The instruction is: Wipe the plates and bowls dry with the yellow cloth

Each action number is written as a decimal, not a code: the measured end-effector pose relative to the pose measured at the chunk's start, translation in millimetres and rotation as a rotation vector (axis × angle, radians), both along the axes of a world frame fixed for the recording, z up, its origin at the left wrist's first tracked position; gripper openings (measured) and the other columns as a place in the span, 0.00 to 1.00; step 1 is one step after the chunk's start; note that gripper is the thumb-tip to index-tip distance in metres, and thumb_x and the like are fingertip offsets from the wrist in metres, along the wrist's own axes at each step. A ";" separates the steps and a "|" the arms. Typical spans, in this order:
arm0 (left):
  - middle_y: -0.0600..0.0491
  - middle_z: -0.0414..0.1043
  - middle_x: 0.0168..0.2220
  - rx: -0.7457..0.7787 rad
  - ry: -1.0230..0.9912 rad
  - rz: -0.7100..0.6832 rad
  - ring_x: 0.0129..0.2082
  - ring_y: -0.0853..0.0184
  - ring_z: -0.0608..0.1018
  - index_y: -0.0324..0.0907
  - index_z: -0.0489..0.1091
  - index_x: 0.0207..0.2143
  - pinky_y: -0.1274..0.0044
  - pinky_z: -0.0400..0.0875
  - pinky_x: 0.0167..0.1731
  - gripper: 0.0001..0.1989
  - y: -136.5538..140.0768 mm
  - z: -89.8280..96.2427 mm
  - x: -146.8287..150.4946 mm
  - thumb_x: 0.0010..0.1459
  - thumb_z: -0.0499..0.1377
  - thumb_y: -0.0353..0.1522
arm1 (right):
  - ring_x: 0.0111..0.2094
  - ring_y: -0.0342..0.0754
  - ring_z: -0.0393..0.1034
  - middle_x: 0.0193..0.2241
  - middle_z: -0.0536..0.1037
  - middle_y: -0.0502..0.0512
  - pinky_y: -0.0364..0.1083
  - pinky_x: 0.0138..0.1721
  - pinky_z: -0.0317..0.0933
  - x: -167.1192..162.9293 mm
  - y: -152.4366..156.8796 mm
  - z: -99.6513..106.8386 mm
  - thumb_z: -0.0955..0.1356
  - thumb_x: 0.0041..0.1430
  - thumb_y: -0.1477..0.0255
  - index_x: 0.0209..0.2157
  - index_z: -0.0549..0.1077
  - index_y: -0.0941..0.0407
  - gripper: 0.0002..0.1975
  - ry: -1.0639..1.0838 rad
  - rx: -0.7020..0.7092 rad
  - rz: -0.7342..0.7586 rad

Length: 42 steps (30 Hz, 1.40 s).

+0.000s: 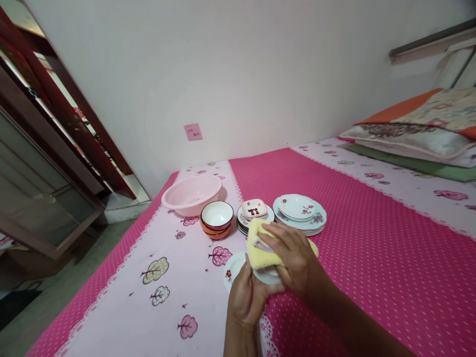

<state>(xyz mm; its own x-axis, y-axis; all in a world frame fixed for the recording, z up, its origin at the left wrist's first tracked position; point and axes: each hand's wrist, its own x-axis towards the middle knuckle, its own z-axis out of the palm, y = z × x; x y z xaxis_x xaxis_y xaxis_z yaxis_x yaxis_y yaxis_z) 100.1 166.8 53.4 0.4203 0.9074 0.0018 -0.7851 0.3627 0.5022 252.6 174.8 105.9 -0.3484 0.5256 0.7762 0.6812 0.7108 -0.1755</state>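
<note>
My left hand (247,295) is closed around the lower edge of a small white plate (266,276), holding it up over the bed. My right hand (299,255) grips a yellow cloth (260,255) with a pale purple loop and presses it on that plate, covering most of its face. Under and left of my left hand lies another white plate (231,270) with a red flower, partly hidden. Just beyond the cloth stands a stack of plates (269,214) with a small square dish (254,208) on top. To its right is a stack of flowered plates (318,216).
Several stacked bowls (217,215) stand left of the plates, beside a pink basin (191,194). Everything rests on a bed with a pink patterned sheet (357,267). Folded bedding and pillows (420,136) lie at the far right. A white wall (238,74) closes off the back.
</note>
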 end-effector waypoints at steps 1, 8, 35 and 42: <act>0.38 0.69 0.64 0.004 -0.020 -0.021 0.65 0.46 0.69 0.42 0.61 0.68 0.46 0.61 0.62 0.27 0.9 0.2 -0.5 0.72 0.49 0.43 | 0.62 0.60 0.62 0.60 0.71 0.65 0.61 0.60 0.58 3.9 2.0 0.3 0.63 0.56 0.83 0.60 0.67 0.57 0.29 0.015 -0.021 -0.009; 0.42 0.59 0.71 -0.049 -0.176 0.012 0.72 0.46 0.56 0.48 0.57 0.70 0.43 0.48 0.66 0.30 6.2 -3.9 -6.3 0.71 0.46 0.49 | 0.61 0.58 0.63 0.59 0.70 0.64 0.61 0.61 0.61 18.1 16.1 -10.7 0.63 0.59 0.84 0.60 0.64 0.56 0.27 0.190 -0.175 -0.047; 0.41 0.83 0.40 -0.231 -0.254 0.198 0.41 0.66 0.84 0.34 0.72 0.59 0.74 0.76 0.51 0.26 6.7 -5.5 -8.1 0.75 0.41 0.37 | 0.50 0.58 0.67 0.46 0.76 0.64 0.59 0.51 0.61 -41.9 -10.1 -32.8 0.63 0.63 0.80 0.48 0.74 0.59 0.14 0.007 0.047 0.110; 0.42 0.81 0.48 -0.207 -0.254 0.163 0.45 0.67 0.83 0.36 0.68 0.62 0.77 0.75 0.52 0.22 7.6 -4.9 -1.0 0.74 0.44 0.31 | 0.51 0.58 0.67 0.47 0.76 0.65 0.59 0.53 0.62 -36.7 -9.0 -23.5 0.61 0.63 0.83 0.49 0.74 0.60 0.17 0.046 0.144 0.058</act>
